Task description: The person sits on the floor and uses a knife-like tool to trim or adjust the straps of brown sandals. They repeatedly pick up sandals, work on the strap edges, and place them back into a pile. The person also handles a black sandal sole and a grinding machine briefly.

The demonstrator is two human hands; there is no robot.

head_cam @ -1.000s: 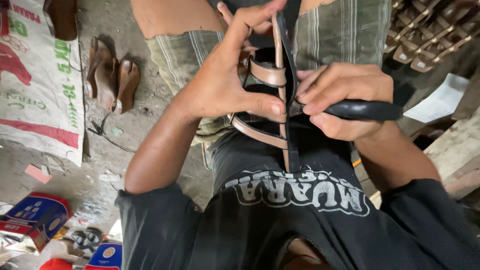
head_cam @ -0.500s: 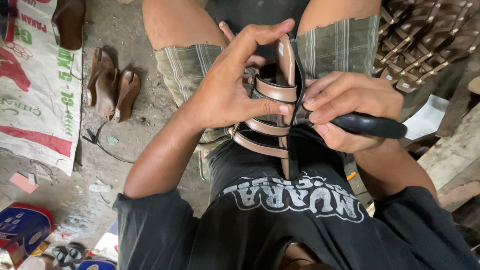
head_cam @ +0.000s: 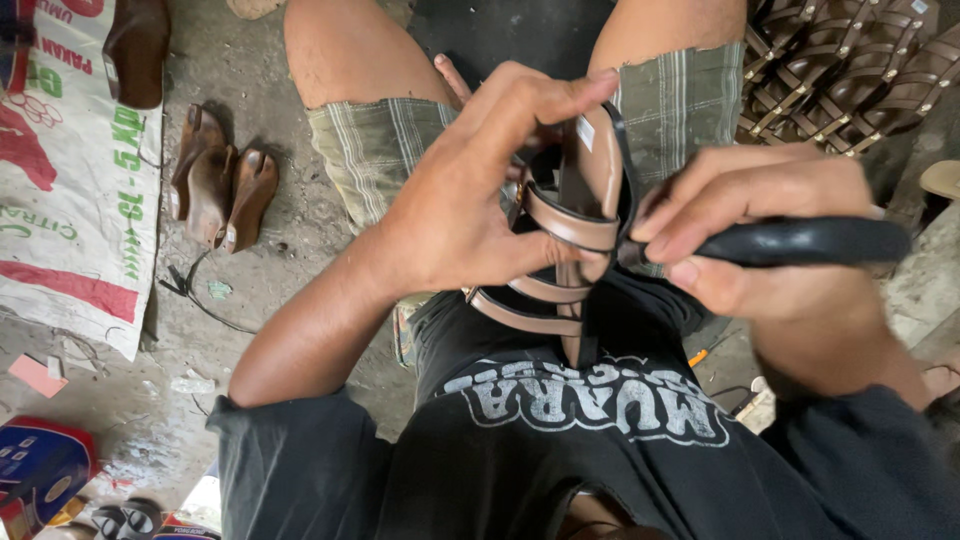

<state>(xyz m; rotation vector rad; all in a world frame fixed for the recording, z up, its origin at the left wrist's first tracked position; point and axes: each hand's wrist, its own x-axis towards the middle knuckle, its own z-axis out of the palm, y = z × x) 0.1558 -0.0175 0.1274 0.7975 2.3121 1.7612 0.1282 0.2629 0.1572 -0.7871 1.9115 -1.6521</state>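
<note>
While the left hand [head_cam: 470,210] grips a brown strappy sandal [head_cam: 570,240], the right hand [head_cam: 760,235] beside it clasps a black tool handle [head_cam: 800,240] against the sandal's edge.

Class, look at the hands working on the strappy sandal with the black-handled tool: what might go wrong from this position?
The tool tip meets the sandal right beside the left hand, whose thumb lies on the straps; a slip might jab it. The right hand is blurred in motion, so control may be loose. The sandal is held over the lap, so a slip could strike the thigh.
</note>
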